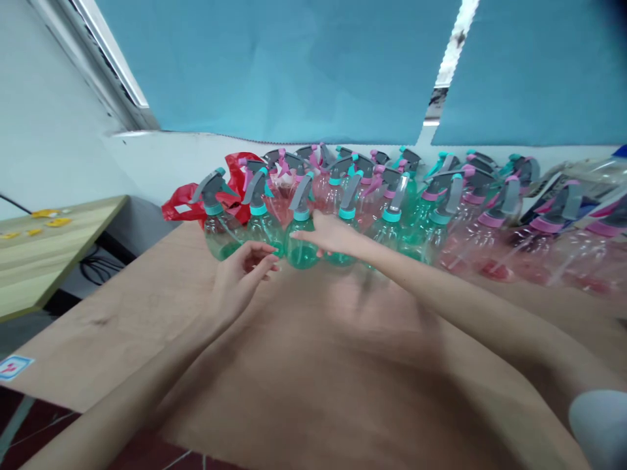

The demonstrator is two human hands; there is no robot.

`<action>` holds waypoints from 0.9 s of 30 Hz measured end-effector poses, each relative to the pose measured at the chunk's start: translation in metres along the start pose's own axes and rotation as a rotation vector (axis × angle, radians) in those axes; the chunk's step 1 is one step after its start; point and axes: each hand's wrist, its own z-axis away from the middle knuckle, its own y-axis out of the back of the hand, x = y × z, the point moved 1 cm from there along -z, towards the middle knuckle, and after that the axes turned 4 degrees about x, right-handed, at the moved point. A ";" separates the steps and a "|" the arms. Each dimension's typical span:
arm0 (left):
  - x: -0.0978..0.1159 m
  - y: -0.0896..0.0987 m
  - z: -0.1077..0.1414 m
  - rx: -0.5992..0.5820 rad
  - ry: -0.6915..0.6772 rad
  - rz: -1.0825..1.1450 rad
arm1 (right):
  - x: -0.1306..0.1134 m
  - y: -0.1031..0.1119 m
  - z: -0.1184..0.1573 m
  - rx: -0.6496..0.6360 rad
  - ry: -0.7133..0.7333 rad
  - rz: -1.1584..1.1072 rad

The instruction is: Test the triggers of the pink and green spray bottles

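A green spray bottle (301, 255) with a grey trigger head and teal collar stands in the front row on the wooden table. My right hand (330, 234) reaches in from the right and grips its upper body, with the thumb across the front; the other fingers are partly hidden. My left hand (240, 277) is just left of it, in front of two more green spray bottles (223, 235). Its fingers are curved and apart from the thumb, with nothing between them. Another green spray bottle (343, 256) stands partly behind my right hand.
Several pink spray bottles (494, 251) line the right side, with more rows behind. A red plastic bag (185, 202) lies at the back left. The wooden table (161, 294) has a sticker (14, 367) at its left corner. A side table (83, 219) holds yellow pieces.
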 end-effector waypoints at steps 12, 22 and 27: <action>0.056 -0.067 0.021 -0.028 -0.153 -0.134 | 0.043 -0.002 0.102 0.145 0.370 0.118; 0.095 -0.146 0.039 -0.242 -0.258 -0.030 | 0.087 0.020 0.170 0.268 0.337 0.270; 0.106 -0.174 0.039 -0.251 -0.254 0.096 | 0.113 0.032 0.181 0.328 0.344 0.297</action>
